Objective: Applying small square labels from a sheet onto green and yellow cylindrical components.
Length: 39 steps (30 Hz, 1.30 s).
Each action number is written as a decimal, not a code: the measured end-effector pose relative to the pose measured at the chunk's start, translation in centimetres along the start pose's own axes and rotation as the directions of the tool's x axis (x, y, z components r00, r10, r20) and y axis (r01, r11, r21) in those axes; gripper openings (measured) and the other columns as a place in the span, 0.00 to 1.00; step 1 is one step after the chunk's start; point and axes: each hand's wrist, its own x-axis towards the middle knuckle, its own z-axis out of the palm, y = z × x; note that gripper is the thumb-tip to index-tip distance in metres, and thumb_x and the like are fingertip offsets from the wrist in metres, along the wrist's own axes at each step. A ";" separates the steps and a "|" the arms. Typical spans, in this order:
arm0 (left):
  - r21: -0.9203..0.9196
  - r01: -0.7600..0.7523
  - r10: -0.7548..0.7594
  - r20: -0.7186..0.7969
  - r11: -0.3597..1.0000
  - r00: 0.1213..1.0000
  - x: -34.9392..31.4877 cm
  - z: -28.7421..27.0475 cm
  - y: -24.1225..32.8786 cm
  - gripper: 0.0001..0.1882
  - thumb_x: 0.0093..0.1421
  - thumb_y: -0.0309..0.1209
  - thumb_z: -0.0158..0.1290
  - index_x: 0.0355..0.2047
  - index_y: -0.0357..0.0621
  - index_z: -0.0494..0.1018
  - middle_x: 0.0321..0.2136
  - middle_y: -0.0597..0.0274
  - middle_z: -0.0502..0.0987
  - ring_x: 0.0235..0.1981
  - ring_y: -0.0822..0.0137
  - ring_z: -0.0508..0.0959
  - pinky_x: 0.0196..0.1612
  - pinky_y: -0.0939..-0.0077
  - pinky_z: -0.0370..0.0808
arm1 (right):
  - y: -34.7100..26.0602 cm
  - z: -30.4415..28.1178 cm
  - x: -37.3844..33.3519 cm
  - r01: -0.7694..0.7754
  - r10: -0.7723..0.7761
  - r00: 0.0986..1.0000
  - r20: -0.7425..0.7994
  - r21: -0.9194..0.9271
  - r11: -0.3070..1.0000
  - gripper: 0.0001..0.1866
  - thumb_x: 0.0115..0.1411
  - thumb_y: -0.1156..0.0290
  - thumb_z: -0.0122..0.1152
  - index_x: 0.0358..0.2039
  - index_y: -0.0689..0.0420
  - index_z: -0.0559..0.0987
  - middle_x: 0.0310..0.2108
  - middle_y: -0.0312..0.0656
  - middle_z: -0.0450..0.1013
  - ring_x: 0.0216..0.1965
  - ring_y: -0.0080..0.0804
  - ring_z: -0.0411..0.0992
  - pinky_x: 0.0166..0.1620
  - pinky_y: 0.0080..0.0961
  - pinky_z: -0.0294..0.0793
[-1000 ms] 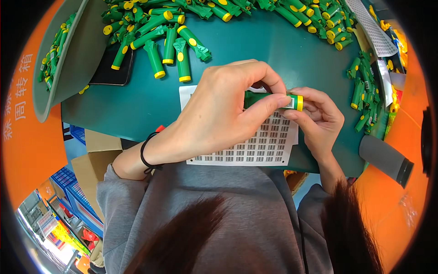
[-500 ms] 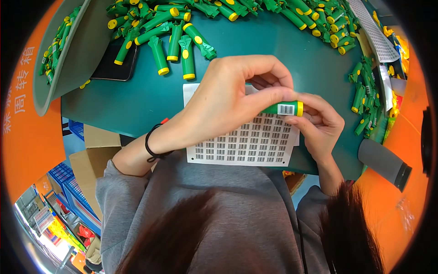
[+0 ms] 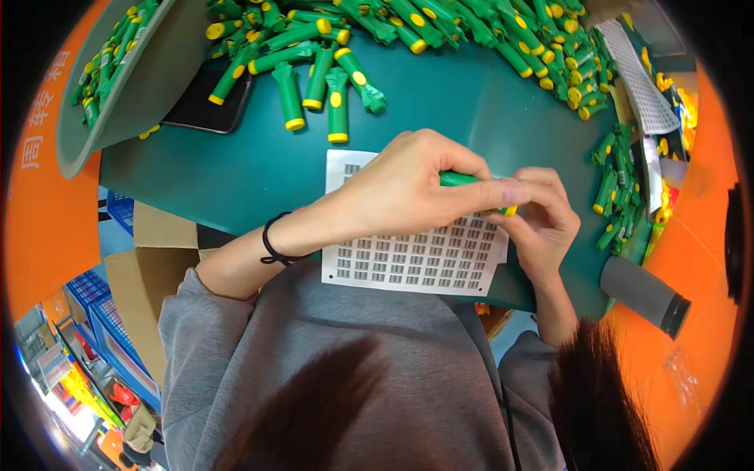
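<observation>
My left hand [image 3: 408, 184] and my right hand [image 3: 543, 220] meet over a sheet of barcode labels [image 3: 393, 263]. Between them they hold a green tube-shaped toy [image 3: 458, 179] with a yellow end cap, lying nearly level. The left fingers wrap its body, and the left thumb presses near the capped end. My right thumb and fingers pinch around that yellow end. Most of the toy is hidden by the hands, and no label shows on it now. A black cord circles my left wrist.
Many similar green toys [image 3: 338, 102] are heaped along the table's far side, with more at the right [image 3: 609, 184]. A grey bin [image 3: 141, 86] holding others stands far left, beside a dark phone [image 3: 208, 98]. A grey cylinder [image 3: 640, 294] lies at the right edge.
The left thumb has slid over the toy's capped end and now covers the barcode label that showed there. Both hands are slightly lower, and the view has shifted a little.
</observation>
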 end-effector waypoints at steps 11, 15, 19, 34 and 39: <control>0.792 0.520 0.914 -0.402 0.318 0.054 -11.9 -20.7 5.5 0.21 0.69 0.44 0.53 0.48 0.38 0.80 0.41 0.62 0.83 0.43 0.72 0.79 0.52 0.78 0.72 | 0.3 5.6 14.1 0.205 -0.008 0.906 0.424 -0.421 0.883 0.20 0.56 0.83 0.61 0.50 0.57 0.80 0.57 0.40 0.70 0.51 0.34 0.72 0.53 0.26 0.73; 0.855 -0.007 0.806 -0.487 0.519 0.338 -9.0 -12.6 3.8 0.11 0.62 0.27 0.60 0.44 0.38 0.81 0.41 0.59 0.83 0.44 0.68 0.80 0.50 0.75 0.74 | 3.3 7.7 18.0 0.691 -0.207 0.631 0.748 -0.419 0.589 0.18 0.54 0.79 0.63 0.46 0.56 0.79 0.56 0.40 0.70 0.57 0.42 0.68 0.56 0.34 0.73; 0.744 -0.271 0.602 -0.214 0.611 0.769 -6.4 -5.0 0.4 0.10 0.56 0.21 0.62 0.39 0.42 0.83 0.37 0.59 0.82 0.36 0.64 0.80 0.40 0.75 0.76 | 4.3 5.1 17.5 0.701 -0.208 0.631 0.748 -0.435 0.565 0.15 0.55 0.74 0.65 0.44 0.56 0.78 0.54 0.39 0.72 0.56 0.41 0.69 0.57 0.35 0.72; 0.867 -0.420 0.816 0.027 0.269 0.578 1.3 0.9 -5.5 0.11 0.45 0.26 0.62 0.31 0.46 0.80 0.33 0.67 0.79 0.31 0.66 0.79 0.30 0.73 0.75 | -1.5 -2.8 2.0 -0.457 0.508 0.861 -0.009 0.423 0.782 0.19 0.68 0.75 0.55 0.58 0.63 0.71 0.57 0.47 0.69 0.44 0.25 0.75 0.50 0.23 0.79; 0.896 -0.412 0.827 0.100 0.167 0.553 1.3 1.0 -5.6 0.11 0.44 0.26 0.61 0.32 0.46 0.80 0.33 0.66 0.80 0.30 0.67 0.80 0.28 0.75 0.75 | -0.7 -2.5 -0.6 -0.392 0.527 0.848 -0.059 0.601 0.697 0.19 0.70 0.74 0.53 0.58 0.66 0.69 0.51 0.46 0.72 0.43 0.25 0.75 0.50 0.25 0.80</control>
